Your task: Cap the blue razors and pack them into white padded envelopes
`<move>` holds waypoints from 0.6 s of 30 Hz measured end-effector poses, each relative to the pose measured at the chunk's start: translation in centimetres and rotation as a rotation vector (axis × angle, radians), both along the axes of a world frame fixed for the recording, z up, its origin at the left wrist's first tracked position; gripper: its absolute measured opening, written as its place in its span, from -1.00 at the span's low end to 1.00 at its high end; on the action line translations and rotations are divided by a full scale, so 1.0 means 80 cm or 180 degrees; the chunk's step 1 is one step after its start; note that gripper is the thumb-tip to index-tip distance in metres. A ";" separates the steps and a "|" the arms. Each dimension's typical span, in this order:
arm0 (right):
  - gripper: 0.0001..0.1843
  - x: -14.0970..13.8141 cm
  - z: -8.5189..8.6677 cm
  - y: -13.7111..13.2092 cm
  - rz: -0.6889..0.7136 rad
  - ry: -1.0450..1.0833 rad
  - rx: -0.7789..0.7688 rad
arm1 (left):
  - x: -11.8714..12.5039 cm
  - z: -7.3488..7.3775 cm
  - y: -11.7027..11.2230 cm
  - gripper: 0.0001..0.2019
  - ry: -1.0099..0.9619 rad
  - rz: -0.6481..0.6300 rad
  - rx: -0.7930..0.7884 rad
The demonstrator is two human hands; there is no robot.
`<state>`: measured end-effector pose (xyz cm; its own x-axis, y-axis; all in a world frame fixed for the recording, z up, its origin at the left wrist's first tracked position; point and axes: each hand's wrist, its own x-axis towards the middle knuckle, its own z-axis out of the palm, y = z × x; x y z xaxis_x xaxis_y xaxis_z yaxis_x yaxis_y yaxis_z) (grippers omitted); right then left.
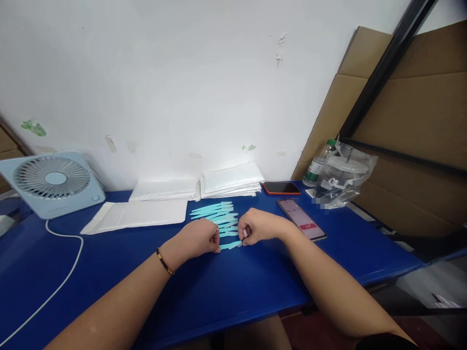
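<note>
Teal strip (230, 245) | both hands' grip | roughly ten strips (217, 214) behind

Two hands pinch one teal strip on a blue table

The left hand (200, 239) and right hand (257, 226) each curl around an end of a teal strip (230, 245) lying on the blue table (226, 287) — just behind it sits a spread of more teal strips (216, 214). White padded envelopes (233, 180) are stacked against the wall, one flat envelope (136, 214) nearer the left. A small pale-blue fan (51, 182) stands at far left with its white cable (62, 277) trailing forward. To the right lie a pink-screened phone (301, 218), a dark phone (281, 188) — and a clear plastic bag (343, 177) beside a bottle (319, 165).
</note>
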<state>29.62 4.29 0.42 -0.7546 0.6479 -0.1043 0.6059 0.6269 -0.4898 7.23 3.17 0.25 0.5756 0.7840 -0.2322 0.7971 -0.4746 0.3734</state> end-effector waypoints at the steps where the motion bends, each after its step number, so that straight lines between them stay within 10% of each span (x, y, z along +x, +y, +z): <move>1: -0.85 -0.001 -0.002 0.000 0.0029 0.0025 0.0034 | 0.000 0.000 0.000 -0.89 0.0003 0.0004 -0.0003; 13: -0.87 -0.017 -0.010 -0.006 -0.0014 0.0082 0.0186 | 0.005 -0.009 0.000 -0.86 0.0099 -0.0110 0.0305; 18: 0.01 -0.008 -0.009 0.002 -0.0321 0.0221 0.0635 | -0.014 -0.017 0.017 0.06 -0.0104 0.0000 0.0996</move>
<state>29.00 4.47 -0.30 -0.6860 0.7228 0.0833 0.6395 0.6535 -0.4050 6.09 4.53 -1.07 0.5788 0.8145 0.0390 0.7870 -0.5705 0.2348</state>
